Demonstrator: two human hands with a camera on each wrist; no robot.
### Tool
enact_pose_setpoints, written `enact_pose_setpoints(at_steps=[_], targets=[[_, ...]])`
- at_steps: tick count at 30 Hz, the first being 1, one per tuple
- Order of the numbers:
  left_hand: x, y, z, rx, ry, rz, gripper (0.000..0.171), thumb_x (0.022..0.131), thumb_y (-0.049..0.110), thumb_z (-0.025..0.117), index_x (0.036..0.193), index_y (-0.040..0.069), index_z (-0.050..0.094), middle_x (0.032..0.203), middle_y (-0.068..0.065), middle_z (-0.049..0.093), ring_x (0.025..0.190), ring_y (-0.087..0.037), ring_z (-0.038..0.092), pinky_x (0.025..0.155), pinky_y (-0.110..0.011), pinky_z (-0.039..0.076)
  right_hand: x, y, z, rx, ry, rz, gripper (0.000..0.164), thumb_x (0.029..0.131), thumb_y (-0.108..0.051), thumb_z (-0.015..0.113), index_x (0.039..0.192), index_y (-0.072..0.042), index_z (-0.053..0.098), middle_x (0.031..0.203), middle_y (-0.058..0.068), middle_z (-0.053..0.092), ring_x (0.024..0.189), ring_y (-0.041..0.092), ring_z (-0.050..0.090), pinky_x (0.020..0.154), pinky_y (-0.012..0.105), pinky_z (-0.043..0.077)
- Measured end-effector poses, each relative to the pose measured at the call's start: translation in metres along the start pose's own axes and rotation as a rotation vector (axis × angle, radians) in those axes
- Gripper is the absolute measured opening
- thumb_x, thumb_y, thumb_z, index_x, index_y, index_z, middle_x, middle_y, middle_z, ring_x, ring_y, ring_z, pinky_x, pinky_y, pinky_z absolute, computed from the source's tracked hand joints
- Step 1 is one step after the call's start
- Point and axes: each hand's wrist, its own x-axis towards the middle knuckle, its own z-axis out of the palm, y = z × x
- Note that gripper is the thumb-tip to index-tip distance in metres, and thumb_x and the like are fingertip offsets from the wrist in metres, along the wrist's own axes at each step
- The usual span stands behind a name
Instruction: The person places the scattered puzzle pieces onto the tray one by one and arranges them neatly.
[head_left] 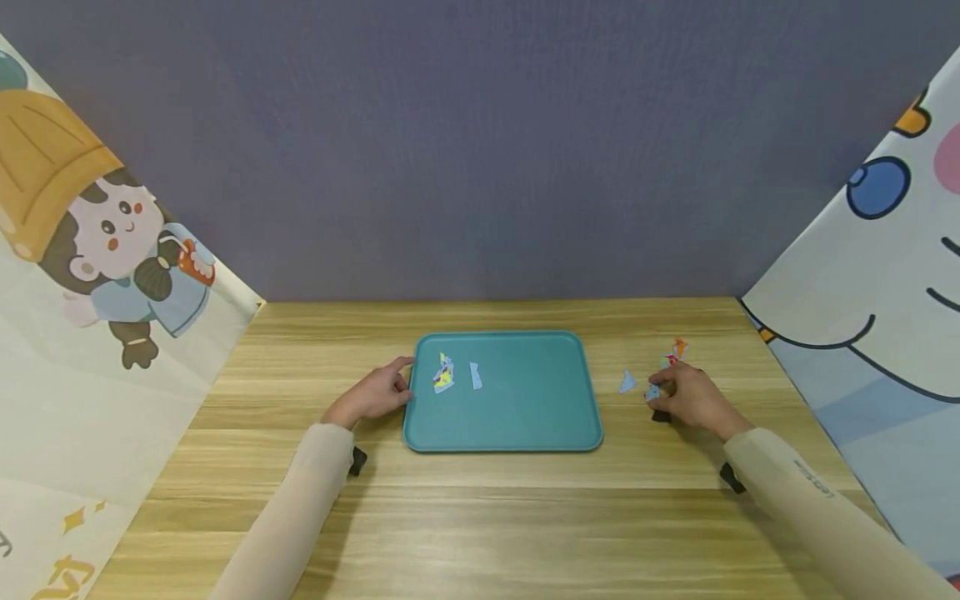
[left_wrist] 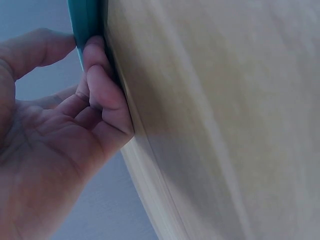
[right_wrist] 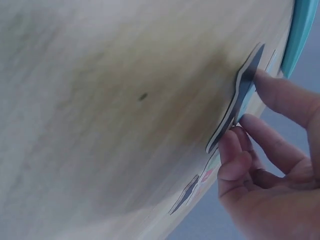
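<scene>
My left hand (head_left: 372, 393) is at the left rim of a teal tray (head_left: 525, 400). In the left wrist view its thumb and curled fingers pinch that rim (left_wrist: 86, 25). My right hand (head_left: 693, 402) is on the table right of the tray, thumb and fingertips pinching a light-blue irregular flat piece (head_left: 652, 392). A thick dark-faced piece (right_wrist: 239, 97) lies right beside those fingertips in the right wrist view, partly hiding the light-blue one. On the tray are a yellow-and-purple patterned piece (head_left: 444, 377) and a narrow pale-blue piece (head_left: 476, 376).
A pale-blue triangular piece (head_left: 627, 382) lies between the tray and my right hand. Beyond that hand is an orange piece (head_left: 679, 347) with a red-marked piece (head_left: 670, 360) by it. A grey-blue panel (head_left: 495, 167) stands behind the wooden table (head_left: 510, 533), with cartoon-printed sheets at both sides.
</scene>
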Motion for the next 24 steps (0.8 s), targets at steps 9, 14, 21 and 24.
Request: enact_pose_setpoints(at_steps=[9,14,21,24], targets=[[0.002,-0.002,0.0,0.003,0.0,-0.001,0.066,0.09,0.012,0.063,0.146,0.004,0.029,0.087,-0.005,0.06,0.076,-0.017,0.056,0.072,-0.036,0.047,0.005,0.003,0.001,-0.007,-0.005,0.026,0.039,0.081,-0.019,0.075,0.108,0.007,0.063,0.083,0.006,0.058,0.073,0.02,0.052,0.067,0.04,0.046],[0.002,-0.001,0.0,0.003,0.001,-0.002,0.066,0.09,0.012,0.063,0.146,0.004,0.029,0.087,-0.005,0.06,0.077,-0.017,0.056,0.072,-0.037,0.047,0.005,0.004,0.002,-0.015,0.02,0.042,0.038,0.081,-0.023,0.075,0.105,0.005,0.064,0.082,0.006,0.058,0.072,0.019,0.052,0.064,0.038,0.045],[0.002,-0.002,0.001,0.006,0.005,0.009,0.066,0.089,0.012,0.063,0.146,0.003,0.03,0.087,-0.005,0.06,0.077,-0.017,0.057,0.073,-0.037,0.048,0.005,0.0,0.003,0.003,0.087,0.036,0.035,0.08,-0.025,0.075,0.102,0.001,0.065,0.083,0.005,0.058,0.074,0.02,0.052,0.064,0.037,0.044],[0.001,-0.002,0.001,0.008,0.008,0.007,0.066,0.089,0.012,0.063,0.145,0.003,0.03,0.087,-0.005,0.06,0.077,-0.017,0.057,0.073,-0.037,0.047,0.006,-0.011,-0.001,0.009,0.129,-0.004,0.033,0.079,-0.024,0.076,0.1,-0.001,0.066,0.085,0.006,0.059,0.075,0.021,0.054,0.064,0.037,0.044]])
